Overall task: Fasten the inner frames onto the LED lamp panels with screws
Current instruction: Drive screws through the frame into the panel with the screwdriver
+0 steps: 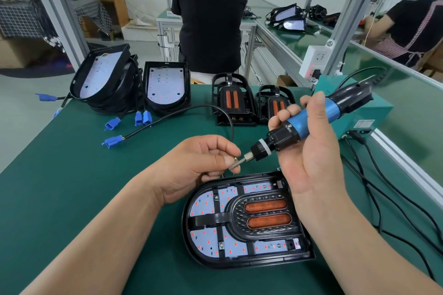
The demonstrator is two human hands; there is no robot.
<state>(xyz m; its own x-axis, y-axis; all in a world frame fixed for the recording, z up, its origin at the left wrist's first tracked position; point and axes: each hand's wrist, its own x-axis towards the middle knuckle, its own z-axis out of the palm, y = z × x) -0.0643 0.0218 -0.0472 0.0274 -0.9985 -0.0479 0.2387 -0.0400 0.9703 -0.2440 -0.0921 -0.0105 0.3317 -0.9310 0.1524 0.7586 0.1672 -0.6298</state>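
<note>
The blue electric screwdriver (302,120) is being gripped in the curled fingers of the right hand (311,165) and is being held tilted above the green mat (96,199). A small screw (236,159) is being pinched between thumb and forefinger of the left hand (199,163) at the bit tip. The LED lamp panel (206,243), with the black inner frame (236,219) seated in it, is being supported flat by the mat just below both hands.

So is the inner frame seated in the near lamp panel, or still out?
In. The inner frame lies flat inside the lamp panel, orange lenses up. Whether it is fully fastened, cannot tell.
</note>
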